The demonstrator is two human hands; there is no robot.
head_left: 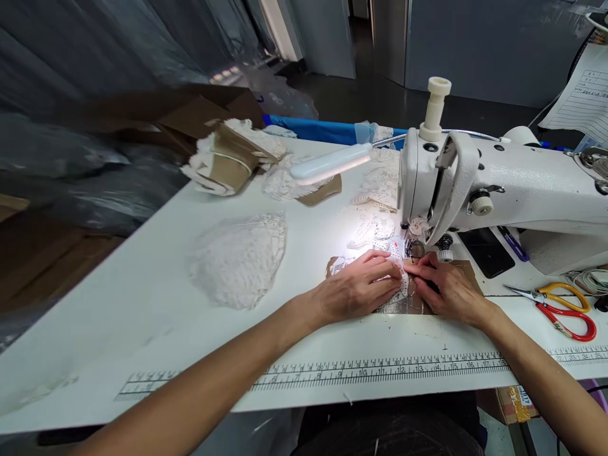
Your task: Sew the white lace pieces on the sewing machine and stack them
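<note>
A strip of white lace [403, 285] lies at the needle area of a white sewing machine [517, 180], lit by a lamp [332, 164]. My left hand [363, 283] rests on the lace from the left, its fingers curled over it and pressed together. From the other side my right hand [444, 288] pinches the lace edge just in front of the presser foot [415, 248]. The fingertips of both hands nearly meet, and they partly hide the lace. Beneath the hands is a metal plate [403, 306] with brown pieces beside it.
Left on the white table [156, 304] lies a white lace piece [242, 259]. Bundled lace with brown card [232, 158] sits farther back. Scissors [560, 307] and a black phone [487, 252] lie right of my hands. A printed ruler [361, 372] runs along the front edge.
</note>
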